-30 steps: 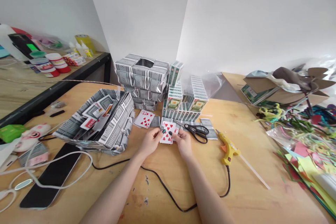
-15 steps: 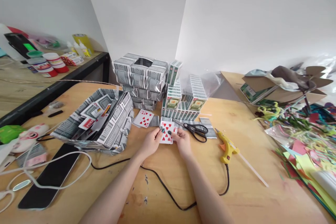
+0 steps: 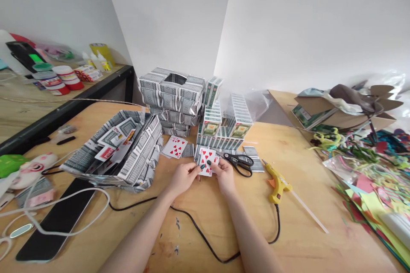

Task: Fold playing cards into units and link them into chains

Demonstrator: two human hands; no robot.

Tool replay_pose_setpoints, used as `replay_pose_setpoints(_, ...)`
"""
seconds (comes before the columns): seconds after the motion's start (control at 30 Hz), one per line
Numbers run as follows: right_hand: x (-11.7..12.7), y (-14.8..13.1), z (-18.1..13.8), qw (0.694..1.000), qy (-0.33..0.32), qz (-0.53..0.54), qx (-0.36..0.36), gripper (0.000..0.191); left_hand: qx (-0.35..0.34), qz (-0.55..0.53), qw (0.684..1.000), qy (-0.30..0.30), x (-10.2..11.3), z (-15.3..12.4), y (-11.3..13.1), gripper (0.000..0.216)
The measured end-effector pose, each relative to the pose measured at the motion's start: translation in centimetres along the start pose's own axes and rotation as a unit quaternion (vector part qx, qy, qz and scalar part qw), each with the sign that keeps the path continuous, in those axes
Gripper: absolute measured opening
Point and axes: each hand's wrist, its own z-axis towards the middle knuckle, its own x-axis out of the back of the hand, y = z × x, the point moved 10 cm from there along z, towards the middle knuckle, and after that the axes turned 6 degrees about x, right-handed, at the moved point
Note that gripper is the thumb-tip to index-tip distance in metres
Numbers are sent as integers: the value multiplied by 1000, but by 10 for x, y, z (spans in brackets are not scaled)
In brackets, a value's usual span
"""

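In the middle of the table I hold playing cards, face up, with an eight of hearts on top and a queen's edge behind it. My left hand pinches their left side, its dark-nailed thumb lying on the face. My right hand grips the right side, thumb also on the front. Just beyond my right hand lie black-handled scissors, over grey-backed cards. Left of the held cards is a small fanned pile of heart cards. A yellow glue gun with a clear glue stick rests farther right.
A basket made of folded cards, filled with cards and packaging, stands left. Behind are stacked card-built boxes and green card packs. A black cord crosses under my forearms. Craft scraps cover the right; a dark phone-like slab lies left.
The held cards have tilted slightly clockwise and shifted a little right. My left thumb has slid farther onto the card face. The other things keep their places; the view has shifted slightly.
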Motion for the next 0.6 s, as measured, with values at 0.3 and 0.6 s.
replay_pose_setpoints(0.3, -4, -2, -2, 1000, -21, 1, -4, 25, -8, -20, 999, -24, -5, -1, 0, 38)
replay_pose_setpoints(0.6, -8, -6, -1, 999, -43, 11, 4, 25, 11, -25, 999, -25, -9, 3, -2, 37)
